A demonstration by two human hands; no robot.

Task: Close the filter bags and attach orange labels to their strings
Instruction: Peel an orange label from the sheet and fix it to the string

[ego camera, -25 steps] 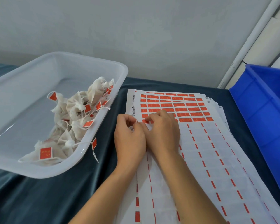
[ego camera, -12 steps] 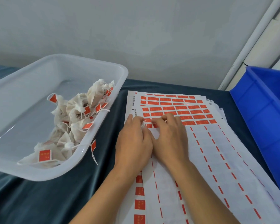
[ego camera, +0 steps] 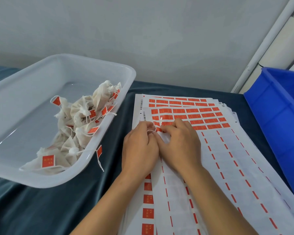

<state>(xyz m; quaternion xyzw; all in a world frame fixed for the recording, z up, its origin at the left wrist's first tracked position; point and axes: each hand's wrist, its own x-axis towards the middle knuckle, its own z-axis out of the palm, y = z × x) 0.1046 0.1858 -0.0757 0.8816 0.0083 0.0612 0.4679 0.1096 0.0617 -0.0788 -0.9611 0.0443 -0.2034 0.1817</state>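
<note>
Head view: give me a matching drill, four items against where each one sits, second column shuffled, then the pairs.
Items:
1. clear tub
2. blue bin
3. label sheets
4. loose orange label

Places:
A. hanging on a string over the tub's near rim
B. far right, partly cut off by the frame
C. left on the dark cloth, holding tied bags
D. spread in the middle, under both hands

Pairs: 1-C, 2-B, 3-D, 4-A
</note>
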